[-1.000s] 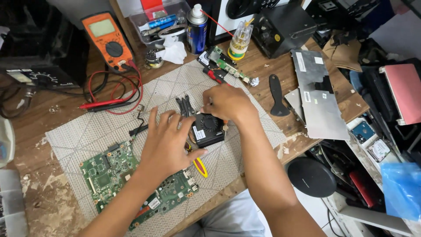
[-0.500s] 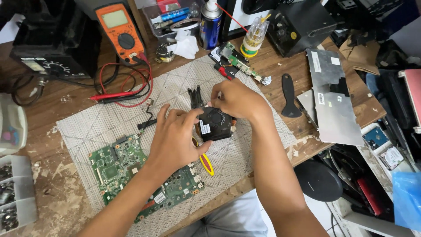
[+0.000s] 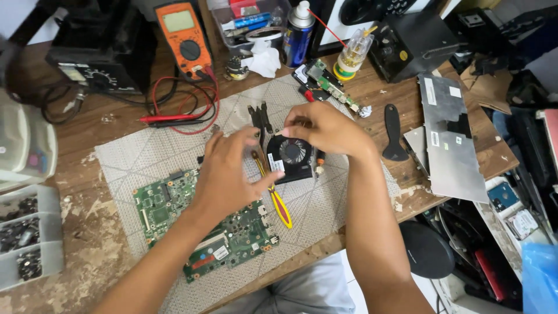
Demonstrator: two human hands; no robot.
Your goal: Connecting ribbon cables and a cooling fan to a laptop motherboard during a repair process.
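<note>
Green circuit board (image 3: 197, 227) lies at lower left of the frame on the grey mat (image 3: 133, 157). Just right of it, the left hand (image 3: 229, 174), fingers half curled, touches the black cooling fan (image 3: 290, 157) at centre, over yellow-handled tweezers (image 3: 278, 203). Right hand (image 3: 325, 129) pinches the fan's top edge.

Electronics repair bench: multimeter (image 3: 185, 36), circuit board (image 3: 200, 224).

Both forearms are bare to the frame's edge, no sleeves showing. The left hand (image 3: 224, 174) and right hand (image 3: 325, 128) carry no gloves, seemingly no rings. Grey trousers (image 3: 302, 291) cover the lap.
</note>
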